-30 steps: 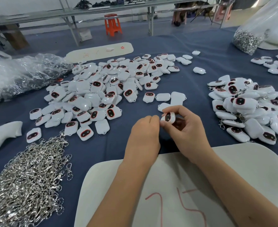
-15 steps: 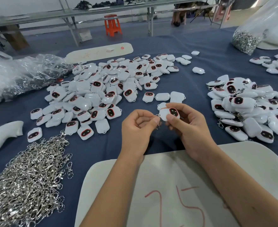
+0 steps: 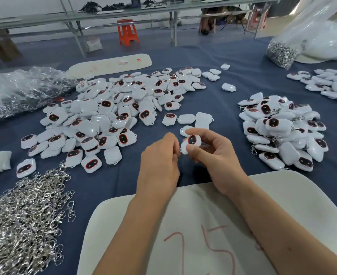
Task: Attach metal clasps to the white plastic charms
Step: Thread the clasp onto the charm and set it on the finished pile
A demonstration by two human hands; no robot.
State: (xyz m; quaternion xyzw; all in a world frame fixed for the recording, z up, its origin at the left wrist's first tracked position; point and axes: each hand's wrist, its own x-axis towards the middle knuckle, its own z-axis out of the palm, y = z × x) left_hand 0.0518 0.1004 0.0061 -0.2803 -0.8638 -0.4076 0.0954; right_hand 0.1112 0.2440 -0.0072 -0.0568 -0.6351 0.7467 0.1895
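Observation:
My right hand (image 3: 215, 155) pinches a white plastic charm (image 3: 191, 142) with a dark red-rimmed oval face, between thumb and fingers, above the blue cloth. My left hand (image 3: 159, 161) has its fingers curled right at the charm's left edge; whatever it holds is hidden behind the fingers. A big spread of loose charms (image 3: 112, 116) lies to the left and behind. A heap of silver metal clasps (image 3: 22, 219) fills the near left. A pile of charms with clasps on them (image 3: 280, 132) sits at the right.
A white foam board (image 3: 203, 225) marked 25 in red lies under my forearms. Crumpled clear plastic bags (image 3: 22, 92) sit at far left. A bag of clasps (image 3: 282, 52) and more charms (image 3: 330, 84) lie far right. Another white board (image 3: 110, 65) lies at the back.
My left hand turned knuckles-up and closed in on the charm's edge. My right hand tilted the charm, its face now more upright.

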